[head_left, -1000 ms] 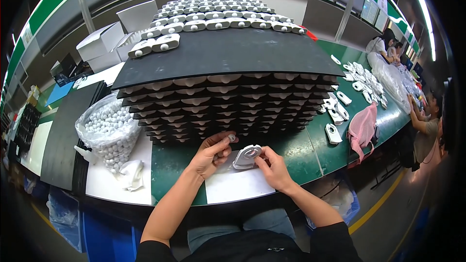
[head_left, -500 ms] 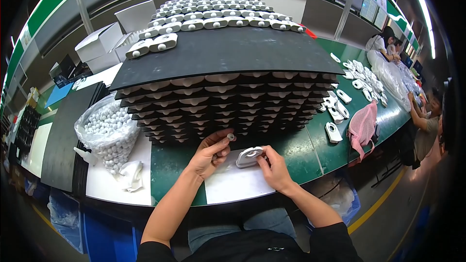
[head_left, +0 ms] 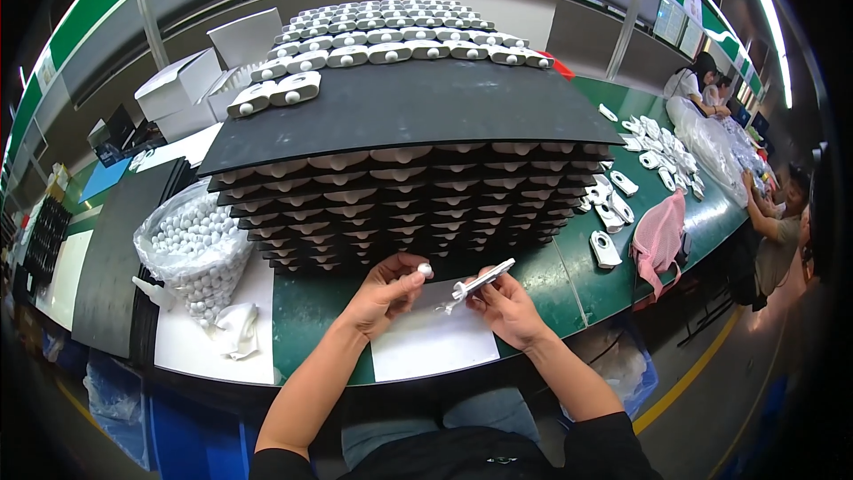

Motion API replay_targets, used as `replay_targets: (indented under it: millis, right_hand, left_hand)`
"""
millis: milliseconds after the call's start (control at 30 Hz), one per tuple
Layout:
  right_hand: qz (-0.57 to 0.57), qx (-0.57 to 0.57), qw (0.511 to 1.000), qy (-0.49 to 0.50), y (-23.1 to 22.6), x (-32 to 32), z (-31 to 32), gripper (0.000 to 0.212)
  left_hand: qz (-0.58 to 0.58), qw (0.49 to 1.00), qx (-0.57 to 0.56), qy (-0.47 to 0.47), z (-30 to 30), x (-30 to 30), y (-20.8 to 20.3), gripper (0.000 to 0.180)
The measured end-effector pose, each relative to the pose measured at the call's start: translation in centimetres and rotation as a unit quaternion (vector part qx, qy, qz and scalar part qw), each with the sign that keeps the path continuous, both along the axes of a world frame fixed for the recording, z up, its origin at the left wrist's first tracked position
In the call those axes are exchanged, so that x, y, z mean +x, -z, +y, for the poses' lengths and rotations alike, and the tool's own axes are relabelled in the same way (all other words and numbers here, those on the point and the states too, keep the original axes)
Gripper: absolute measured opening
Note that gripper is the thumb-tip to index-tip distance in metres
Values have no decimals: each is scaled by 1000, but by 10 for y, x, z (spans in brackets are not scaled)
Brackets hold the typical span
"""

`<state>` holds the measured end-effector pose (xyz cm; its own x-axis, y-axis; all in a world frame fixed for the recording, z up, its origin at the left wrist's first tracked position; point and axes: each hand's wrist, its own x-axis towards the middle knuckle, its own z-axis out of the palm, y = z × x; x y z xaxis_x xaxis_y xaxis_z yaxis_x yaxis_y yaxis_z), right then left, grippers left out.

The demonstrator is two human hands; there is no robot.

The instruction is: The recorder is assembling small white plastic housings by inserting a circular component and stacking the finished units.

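Between the thumb and finger of my left hand (head_left: 387, 295) is a small white ball (head_left: 426, 270). My right hand (head_left: 510, 309) grips a flat white plastic housing (head_left: 484, 278), now seen nearly edge-on and tilted up to the right. A narrow gap separates the ball from the housing. Both hands are above a white sheet (head_left: 435, 347) on the green table, in front of a tall stack of black boards (head_left: 409, 111). Rows of similar white housings, each with a white ball at its front, lie on the top board (head_left: 388, 53) and between the layers.
A clear bag of white balls (head_left: 194, 240) stands to the left, with a crumpled white cloth (head_left: 235, 329) before it. Loose white housings (head_left: 662, 149) and a pink mesh cloth (head_left: 658, 238) lie at the right. Further right, another person (head_left: 769, 222) works at the table.
My right hand has turned the housing from face-on to nearly edge-on, raising it slightly. My left hand has rotated the small ball and stays beside the stack. The whole view has shifted slightly.
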<state>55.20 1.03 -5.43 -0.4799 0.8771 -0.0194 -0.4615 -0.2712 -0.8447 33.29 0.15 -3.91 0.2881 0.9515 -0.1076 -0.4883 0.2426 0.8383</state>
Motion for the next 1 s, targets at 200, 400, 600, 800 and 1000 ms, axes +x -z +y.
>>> replay_targets:
  millis: [200, 400, 600, 800, 1000]
  right_hand:
    - [67, 36, 997, -31, -4, 5, 2, 12]
    - [-134, 361, 921, 64, -17, 13, 4, 18]
    - [-288, 672, 671, 127, -32, 18, 5, 25]
    - [-263, 619, 724, 152, -27, 13, 5, 19]
    - [-29, 121, 986, 107, -5, -8, 1, 15]
  left_hand:
    - [25, 1000, -5, 7, -2, 5, -8, 26]
    - [43, 999, -18, 23, -1, 3, -2, 24]
    - [49, 999, -3, 20, -1, 5, -3, 27]
    - [49, 999, 3, 7, -2, 7, -6, 28]
    - [95, 995, 17, 13, -2, 9, -7, 25]
